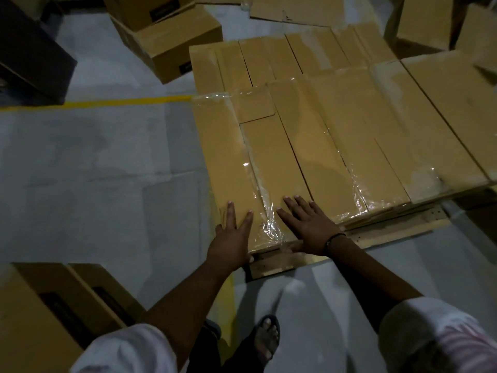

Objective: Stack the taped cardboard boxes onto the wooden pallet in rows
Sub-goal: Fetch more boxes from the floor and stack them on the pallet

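Observation:
A long taped cardboard box (231, 157) lies at the left end of the near row on the wooden pallet (390, 232). My left hand (232, 238) lies flat on its near left corner, fingers straight. My right hand (309, 224) lies flat on the near end of the same box, right of the clear tape seam. More long taped boxes (376, 130) fill the near row to the right. A second row of boxes (282, 57) lies behind them.
Stacked brown cartons (172, 41) stand on the grey floor beyond the pallet's left corner. Another carton (53, 310) sits at my lower left. A yellow floor line (121, 102) runs to the pallet. Flat cardboard (295, 9) lies at the back. My sandalled foot (266, 337) is below.

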The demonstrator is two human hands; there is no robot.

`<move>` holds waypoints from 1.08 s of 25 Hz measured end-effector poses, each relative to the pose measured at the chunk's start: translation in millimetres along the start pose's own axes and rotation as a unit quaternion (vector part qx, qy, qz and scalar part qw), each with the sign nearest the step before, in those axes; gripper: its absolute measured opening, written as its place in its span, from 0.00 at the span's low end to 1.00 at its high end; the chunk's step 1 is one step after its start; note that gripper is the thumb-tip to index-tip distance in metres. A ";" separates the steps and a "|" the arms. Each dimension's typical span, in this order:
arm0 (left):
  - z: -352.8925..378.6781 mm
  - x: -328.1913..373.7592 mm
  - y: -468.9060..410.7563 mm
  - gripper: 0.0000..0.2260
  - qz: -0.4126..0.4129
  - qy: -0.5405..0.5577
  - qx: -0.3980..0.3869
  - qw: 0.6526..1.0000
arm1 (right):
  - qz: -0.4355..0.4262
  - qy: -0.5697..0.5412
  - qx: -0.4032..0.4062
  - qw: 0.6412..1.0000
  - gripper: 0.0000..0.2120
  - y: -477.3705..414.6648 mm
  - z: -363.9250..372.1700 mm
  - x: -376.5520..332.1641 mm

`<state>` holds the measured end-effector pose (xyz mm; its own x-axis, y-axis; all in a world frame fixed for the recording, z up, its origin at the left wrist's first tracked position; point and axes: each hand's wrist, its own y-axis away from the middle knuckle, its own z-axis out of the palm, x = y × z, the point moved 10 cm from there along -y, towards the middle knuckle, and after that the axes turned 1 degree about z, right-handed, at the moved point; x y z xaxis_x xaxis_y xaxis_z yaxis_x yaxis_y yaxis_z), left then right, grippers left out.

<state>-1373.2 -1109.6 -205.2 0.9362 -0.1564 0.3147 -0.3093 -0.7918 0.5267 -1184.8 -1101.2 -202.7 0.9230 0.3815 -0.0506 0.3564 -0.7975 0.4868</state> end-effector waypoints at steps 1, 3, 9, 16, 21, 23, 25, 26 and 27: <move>-4.1 -0.8 2.0 0.56 0.007 -0.005 -0.005 1.000 | 0.005 -0.011 -0.015 1.000 0.54 1.6 -2.8 -1.2; -16.3 -5.1 13.0 0.53 0.005 0.007 -0.023 1.000 | 0.019 -0.054 -0.045 0.997 0.53 11.6 -15.9 -9.6; -70.8 -50.2 79.6 0.41 -0.035 0.080 0.006 0.996 | 0.077 -0.168 0.064 0.981 0.44 23.3 -84.0 -65.0; -148.6 -149.6 158.0 0.34 -0.077 0.194 0.067 0.976 | 0.052 -0.243 0.108 0.963 0.38 -27.0 -186.9 -195.4; -212.6 -244.4 204.6 0.30 -0.147 0.276 0.145 0.939 | -0.021 -0.253 0.129 0.959 0.36 -88.3 -264.6 -286.7; -238.8 -277.4 215.0 0.29 -0.167 0.308 0.173 0.921 | -0.032 -0.261 0.143 0.954 0.35 -114.0 -299.9 -314.6; -262.9 -303.4 217.6 0.28 -0.183 0.326 0.188 0.908 | -0.045 -0.271 0.156 0.949 0.36 -138.4 -331.6 -336.5; -273.7 -315.0 215.9 0.27 -0.190 0.332 0.193 0.904 | -0.055 -0.277 0.158 0.946 0.36 -150.7 -343.4 -345.3; -285.0 -327.6 211.9 0.27 -0.195 0.337 0.200 0.899 | -0.066 -0.281 0.159 0.944 0.35 -165.3 -354.8 -353.2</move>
<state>-1792.9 -1057.8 28.4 0.6055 0.4662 0.6450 0.2313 -0.8786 0.4179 -1621.2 -938.4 44.1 0.7666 0.2506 -0.5911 0.4168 -0.8946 0.1612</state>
